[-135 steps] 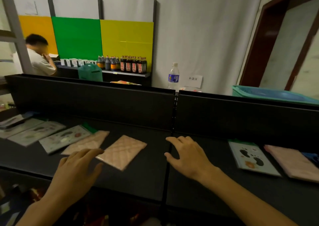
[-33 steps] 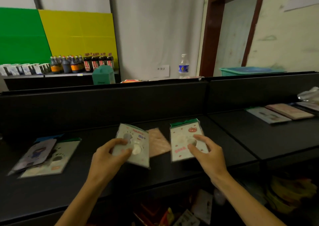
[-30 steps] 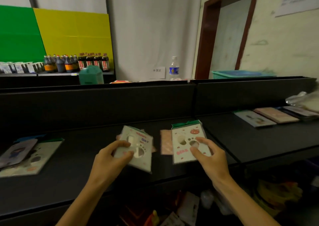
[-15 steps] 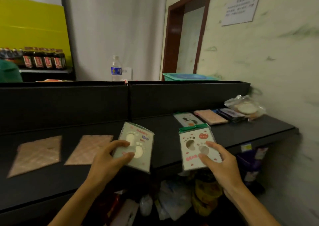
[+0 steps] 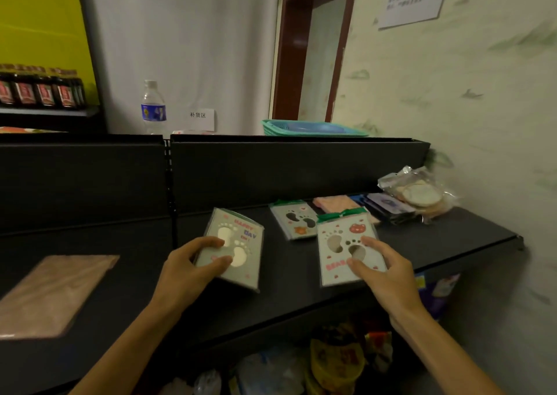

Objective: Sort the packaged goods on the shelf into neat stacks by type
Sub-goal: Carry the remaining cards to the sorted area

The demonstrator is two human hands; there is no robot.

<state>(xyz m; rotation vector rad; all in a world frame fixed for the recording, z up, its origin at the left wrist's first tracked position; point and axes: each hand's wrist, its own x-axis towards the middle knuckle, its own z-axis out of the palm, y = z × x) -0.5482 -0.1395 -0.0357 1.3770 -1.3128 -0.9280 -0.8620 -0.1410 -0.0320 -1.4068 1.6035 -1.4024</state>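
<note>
Left hand (image 5: 188,269) grips a footprint packet (image 5: 233,253) and right hand (image 5: 384,269) grips a bear-print packet (image 5: 340,250) (green header), both over the shelf (image 5: 437,238), near a flat paw-print packet (image 5: 297,220) beyond them.

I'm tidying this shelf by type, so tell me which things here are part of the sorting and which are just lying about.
Part of the job:
- footprint packet in the left hand
- bear packet in the right hand
- paw packet on the shelf
- pink packet
- brown packet

Just lying about:
- water bottle
- green basket
- sauce bottles
</note>
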